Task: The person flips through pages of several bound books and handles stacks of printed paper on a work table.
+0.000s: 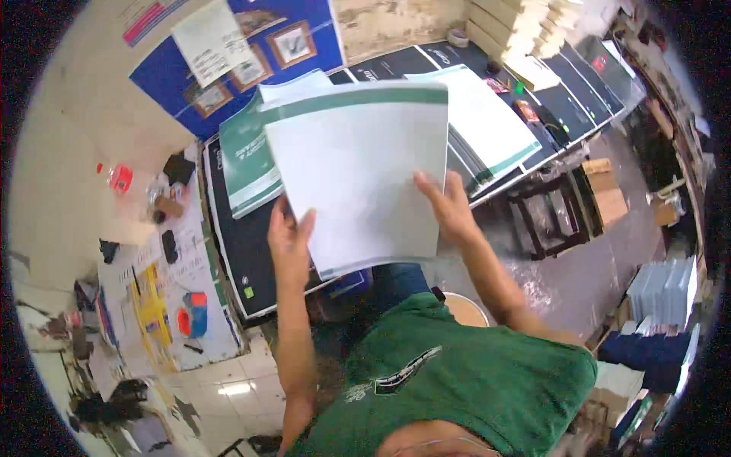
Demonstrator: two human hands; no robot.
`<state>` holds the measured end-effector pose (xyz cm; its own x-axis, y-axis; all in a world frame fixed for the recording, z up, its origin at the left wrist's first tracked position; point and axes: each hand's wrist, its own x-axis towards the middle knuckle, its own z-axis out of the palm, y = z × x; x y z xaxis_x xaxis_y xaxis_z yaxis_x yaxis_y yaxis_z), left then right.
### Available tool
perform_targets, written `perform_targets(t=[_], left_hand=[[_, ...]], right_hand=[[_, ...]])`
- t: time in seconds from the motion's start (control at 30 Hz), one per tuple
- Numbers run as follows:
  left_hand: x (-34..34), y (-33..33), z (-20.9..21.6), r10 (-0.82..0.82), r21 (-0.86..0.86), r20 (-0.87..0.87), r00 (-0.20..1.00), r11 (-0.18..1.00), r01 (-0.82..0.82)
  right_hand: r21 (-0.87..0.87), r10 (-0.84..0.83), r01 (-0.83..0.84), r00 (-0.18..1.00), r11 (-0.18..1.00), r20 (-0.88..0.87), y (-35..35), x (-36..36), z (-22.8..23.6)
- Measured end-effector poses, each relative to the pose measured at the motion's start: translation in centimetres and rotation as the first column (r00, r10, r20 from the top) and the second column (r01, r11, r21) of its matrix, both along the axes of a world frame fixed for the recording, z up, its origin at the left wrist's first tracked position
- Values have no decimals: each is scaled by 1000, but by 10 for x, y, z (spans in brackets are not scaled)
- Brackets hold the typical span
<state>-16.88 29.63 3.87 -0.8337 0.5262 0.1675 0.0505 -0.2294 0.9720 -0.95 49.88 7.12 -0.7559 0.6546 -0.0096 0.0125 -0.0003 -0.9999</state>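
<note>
Both my hands hold up a large white sheet (358, 175) with a green band along its far edge; whether it is one sheet or several together I cannot tell. My left hand (289, 240) grips its left edge near the lower corner, thumb on top. On the right edge, my right hand (451, 209) pinches it with the thumb on the face. Beneath and to the left lie green printed sheets (247, 164), partly covered. To the right rests a pile of white sheets (495, 126) with a green border, on the black-topped table (255, 263).
Tall paper stacks (514, 27) stand at the table's back right, near small items. A side table (217, 335) on the left carries a blue and red object (196, 314). Cardboard (603, 194) and a dark frame (544, 217) sit right of the table; a grey stack (661, 293) is farther right.
</note>
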Motion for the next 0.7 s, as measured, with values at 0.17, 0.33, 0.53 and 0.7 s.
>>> perform_targets(t=[0.17,0.33,0.53,0.7], left_hand=[[-22,-3,-36,1,-359,-307,952,926,-116],[7,7,-52,144,-354,-408,902,885,-302],[56,35,-65,483,-120,-344,805,828,-548],[63,23,-58,310,-318,-535,786,788,-528]], right_hand=[[160,295,-272,944,949,-145,62,-17,-35],[194,296,-266,944,944,-145,85,-19,-86],[256,-9,72,971,964,-240,38,-18,-84],[283,-187,279,931,918,-313,28,-27,-113]])
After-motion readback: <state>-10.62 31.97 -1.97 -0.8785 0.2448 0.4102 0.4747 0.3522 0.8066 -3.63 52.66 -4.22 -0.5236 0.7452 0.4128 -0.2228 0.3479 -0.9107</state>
